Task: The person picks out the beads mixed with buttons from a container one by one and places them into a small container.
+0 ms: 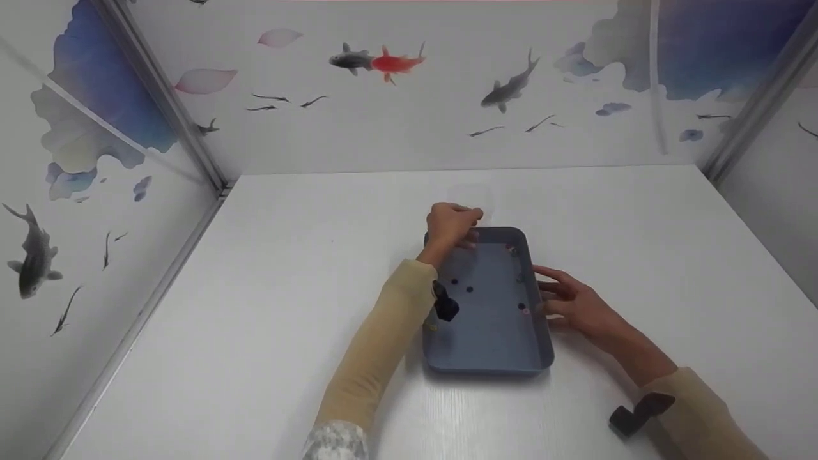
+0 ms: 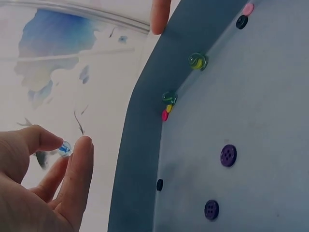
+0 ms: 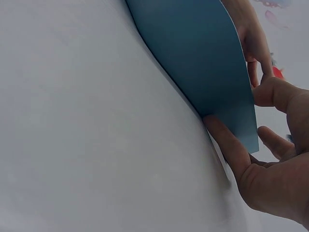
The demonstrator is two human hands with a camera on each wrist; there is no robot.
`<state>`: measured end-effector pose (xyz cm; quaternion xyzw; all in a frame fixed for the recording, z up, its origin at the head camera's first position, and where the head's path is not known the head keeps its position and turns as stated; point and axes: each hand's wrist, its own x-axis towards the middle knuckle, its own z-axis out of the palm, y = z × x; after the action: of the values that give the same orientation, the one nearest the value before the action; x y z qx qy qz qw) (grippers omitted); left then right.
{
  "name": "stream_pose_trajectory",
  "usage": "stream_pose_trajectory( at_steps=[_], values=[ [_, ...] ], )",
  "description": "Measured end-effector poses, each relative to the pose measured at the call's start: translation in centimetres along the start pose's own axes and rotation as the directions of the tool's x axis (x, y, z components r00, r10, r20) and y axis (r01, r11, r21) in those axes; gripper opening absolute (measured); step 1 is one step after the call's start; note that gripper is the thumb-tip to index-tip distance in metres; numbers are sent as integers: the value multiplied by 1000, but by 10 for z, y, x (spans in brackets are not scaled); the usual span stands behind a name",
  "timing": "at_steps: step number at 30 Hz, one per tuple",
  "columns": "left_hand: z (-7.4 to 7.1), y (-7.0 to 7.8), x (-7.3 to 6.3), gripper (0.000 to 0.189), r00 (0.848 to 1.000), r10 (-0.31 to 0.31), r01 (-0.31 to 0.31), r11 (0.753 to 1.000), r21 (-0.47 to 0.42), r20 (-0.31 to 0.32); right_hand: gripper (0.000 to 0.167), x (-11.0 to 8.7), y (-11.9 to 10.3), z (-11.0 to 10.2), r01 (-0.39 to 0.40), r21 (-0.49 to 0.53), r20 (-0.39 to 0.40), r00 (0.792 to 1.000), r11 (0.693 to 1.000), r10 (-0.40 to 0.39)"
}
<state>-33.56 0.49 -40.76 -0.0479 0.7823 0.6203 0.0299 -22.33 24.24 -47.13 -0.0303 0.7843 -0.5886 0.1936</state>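
Note:
Between its thumb and fingertips my left hand [image 1: 450, 223] pinches a small clear marble with blue inside [image 2: 64, 148]. That hand is over the far left end of a grey-blue tray [image 1: 486, 338]. Along the tray's right side, my right hand [image 1: 581, 313] touches the outer wall and rim with spread fingers. Inside the tray lie purple buttons [image 2: 228, 155], green-and-yellow marbles [image 2: 197, 61], a black button [image 2: 242, 21] and a pink button [image 2: 248, 9]. The left forearm hides part of the tray's left side in the head view.
Just past the tray's far end stands a faint transparent container [image 1: 470, 195], partly behind the left hand. White table surface [image 1: 255, 306] surrounds the tray. Walls printed with fish [image 1: 396, 62] enclose the back and sides.

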Motion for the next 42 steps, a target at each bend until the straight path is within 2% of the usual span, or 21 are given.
stream_pose_trajectory(
  at_steps=[9, 20, 35, 42],
  values=[
    [-9, 0, 6, 19, 999, 15, -14, 1000, 24, -33, 77, -1, 1, -1, 19, 6, 10, 1000, 1000, -19],
    [-16, -2, 13, 23, 996, -7, 11, 999, 49, -84, 76, 1, 1, 0, 10, 34, 8, 1000, 999, -11],
    [-15, -11, 23, 23, 993, -32, 42, 995, 89, -113, 76, 1, 3, 0, 17, 3, 1, 1000, 1000, -17],
    [-12, -16, 23, 22, 996, -5, 7, 1000, 30, -89, 76, -2, 1, 0, 37, 39, 25, 999, 999, -38]
  ],
)
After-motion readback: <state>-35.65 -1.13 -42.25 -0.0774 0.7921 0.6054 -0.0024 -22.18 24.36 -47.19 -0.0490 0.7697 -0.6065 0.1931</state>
